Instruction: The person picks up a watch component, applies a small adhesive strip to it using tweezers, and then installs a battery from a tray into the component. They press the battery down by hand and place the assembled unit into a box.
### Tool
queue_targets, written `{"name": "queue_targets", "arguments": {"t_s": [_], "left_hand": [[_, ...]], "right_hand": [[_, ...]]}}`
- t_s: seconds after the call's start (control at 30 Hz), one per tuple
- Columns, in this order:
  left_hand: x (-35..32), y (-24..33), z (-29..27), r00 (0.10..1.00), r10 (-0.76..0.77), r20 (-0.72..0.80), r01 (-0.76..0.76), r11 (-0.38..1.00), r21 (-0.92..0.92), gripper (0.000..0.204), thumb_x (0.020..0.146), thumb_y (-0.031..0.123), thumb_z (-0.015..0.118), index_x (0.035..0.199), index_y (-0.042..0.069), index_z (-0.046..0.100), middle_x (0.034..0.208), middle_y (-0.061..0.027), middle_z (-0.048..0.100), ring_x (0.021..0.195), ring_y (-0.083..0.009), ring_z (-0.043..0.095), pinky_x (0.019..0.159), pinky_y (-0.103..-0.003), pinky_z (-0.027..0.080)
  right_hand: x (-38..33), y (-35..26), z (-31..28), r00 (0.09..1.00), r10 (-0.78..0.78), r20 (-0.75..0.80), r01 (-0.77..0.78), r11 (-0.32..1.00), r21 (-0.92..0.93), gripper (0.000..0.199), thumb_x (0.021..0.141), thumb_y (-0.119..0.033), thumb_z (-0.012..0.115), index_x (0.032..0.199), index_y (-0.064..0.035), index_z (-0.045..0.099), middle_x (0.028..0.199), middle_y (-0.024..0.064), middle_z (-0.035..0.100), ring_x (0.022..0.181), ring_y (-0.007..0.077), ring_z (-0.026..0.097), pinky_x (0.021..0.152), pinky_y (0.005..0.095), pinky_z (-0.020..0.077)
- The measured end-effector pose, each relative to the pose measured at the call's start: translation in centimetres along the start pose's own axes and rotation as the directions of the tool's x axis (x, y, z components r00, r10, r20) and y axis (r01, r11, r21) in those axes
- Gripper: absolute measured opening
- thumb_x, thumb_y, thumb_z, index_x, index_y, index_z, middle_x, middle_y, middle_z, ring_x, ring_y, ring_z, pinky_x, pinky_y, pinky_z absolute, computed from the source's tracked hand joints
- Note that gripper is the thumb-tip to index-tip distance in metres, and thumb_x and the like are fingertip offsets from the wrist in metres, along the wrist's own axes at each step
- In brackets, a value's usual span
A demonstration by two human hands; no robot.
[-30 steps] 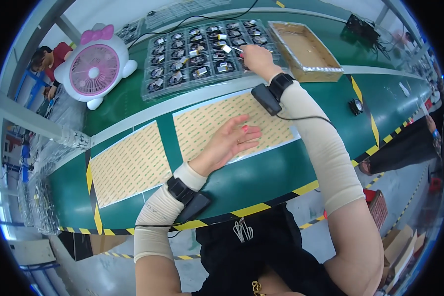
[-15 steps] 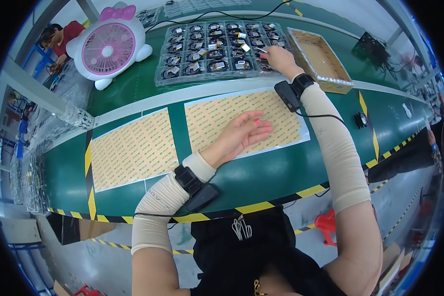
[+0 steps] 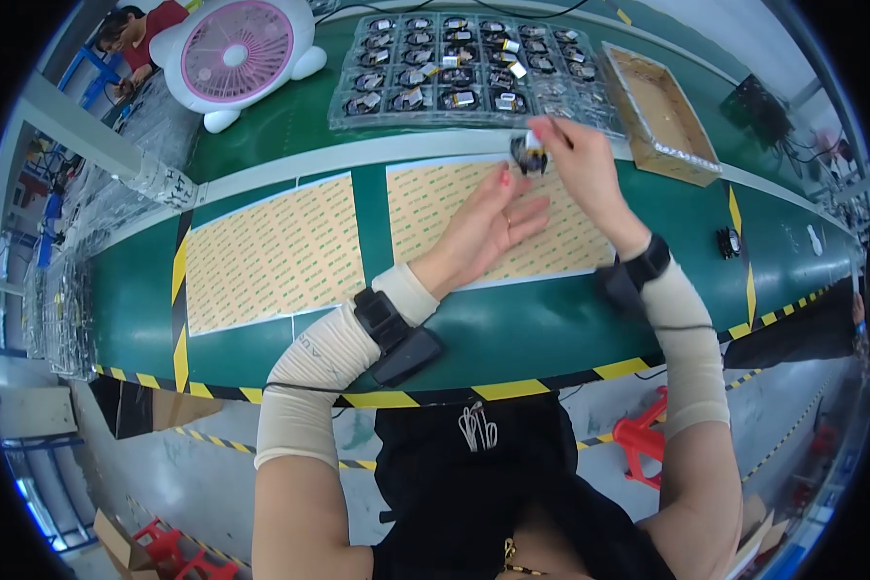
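Note:
My right hand (image 3: 590, 169) pinches a small black electronic assembly (image 3: 529, 155) with a silver-white part on it; motion blurs it slightly. It hangs just above the fingers of my left hand (image 3: 478, 227), which lies palm up with fingers stretched out and nothing in it. Beneath both hands is a tan sheet with green print (image 3: 418, 208), and a second such sheet (image 3: 271, 261) lies to its left. Behind them stands a clear plastic tray (image 3: 563, 95), its compartments holding several similar black assemblies with silver-white parts. Some compartments at its right front hold none.
A shallow cardboard box (image 3: 677, 153) sits right of the tray. At the back left is a white and pink fan (image 3: 234, 56), with a person (image 3: 155, 29) beyond it. Another black assembly (image 3: 728, 242) and a small white piece (image 3: 815, 240) lie at the right.
My right hand has come back from the tray toward my left hand, bringing a black assembly out with it. My left hand stays open, and the view has shifted slightly.

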State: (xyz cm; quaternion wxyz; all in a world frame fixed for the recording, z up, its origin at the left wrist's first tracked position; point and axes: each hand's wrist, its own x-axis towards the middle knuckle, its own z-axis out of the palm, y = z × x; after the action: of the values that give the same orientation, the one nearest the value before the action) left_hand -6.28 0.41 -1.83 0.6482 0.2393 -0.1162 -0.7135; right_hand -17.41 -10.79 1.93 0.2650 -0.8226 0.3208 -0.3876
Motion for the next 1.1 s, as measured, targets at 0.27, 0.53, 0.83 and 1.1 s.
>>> {"name": "queue_targets", "arguments": {"t_s": [0.27,0.53,0.83,1.1], "left_hand": [[0.6,0.4,-1.4,0.964,-0.143,0.224,0.065,0.944,0.322,0.037,0.087,0.005,0.042,0.123,0.002,0.033,0.095,-0.0121,0.055,0.071,-0.0140,0.056,0.060,-0.025,0.048],[0.4,1.9,-0.5,0.976,-0.204,-0.072,0.210,0.810,0.548,0.034,0.085,0.004,0.040,0.119,-0.001,0.037,0.097,-0.0135,0.058,0.057,-0.0112,0.050,0.044,-0.020,0.039],[0.3,2.1,-0.7,0.984,-0.140,-0.112,0.176,0.867,0.466,0.029,0.086,0.004,0.039,0.114,-0.003,0.038,0.103,-0.0182,0.057,0.062,-0.0147,0.055,0.044,-0.021,0.041],[0.5,1.4,-1.2,0.998,-0.046,-0.052,0.066,0.868,0.492,0.029,0.087,0.009,0.038,0.113,-0.002,0.040,0.098,-0.0149,0.058,0.066,-0.0163,0.057,0.047,-0.023,0.042]], "right_hand": [[-5.0,-1.0,-0.8,0.914,0.352,0.201,-0.404,0.825,0.396,0.019,0.085,-0.008,0.054,0.099,-0.0008,0.063,0.077,0.0037,0.064,0.070,0.0062,0.056,0.061,0.0208,0.0429],[-4.7,2.3,-4.9,0.951,0.304,0.055,-0.289,0.809,0.512,0.026,0.090,-0.017,0.047,0.093,0.0017,0.064,0.077,0.0054,0.061,0.072,0.0088,0.056,0.061,0.0217,0.0432],[-7.2,0.3,-3.2,0.999,0.028,0.034,-0.044,0.746,0.664,0.018,0.086,-0.009,0.052,0.085,0.0058,0.062,0.089,0.0119,0.061,0.081,0.0174,0.058,0.069,0.0264,0.0474],[-7.3,-0.4,-2.6,0.965,-0.220,0.143,0.158,0.922,0.352,0.015,0.071,0.005,0.064,0.086,0.0046,0.062,0.091,0.0134,0.061,0.085,0.0213,0.059,0.074,0.0287,0.0480]]}}
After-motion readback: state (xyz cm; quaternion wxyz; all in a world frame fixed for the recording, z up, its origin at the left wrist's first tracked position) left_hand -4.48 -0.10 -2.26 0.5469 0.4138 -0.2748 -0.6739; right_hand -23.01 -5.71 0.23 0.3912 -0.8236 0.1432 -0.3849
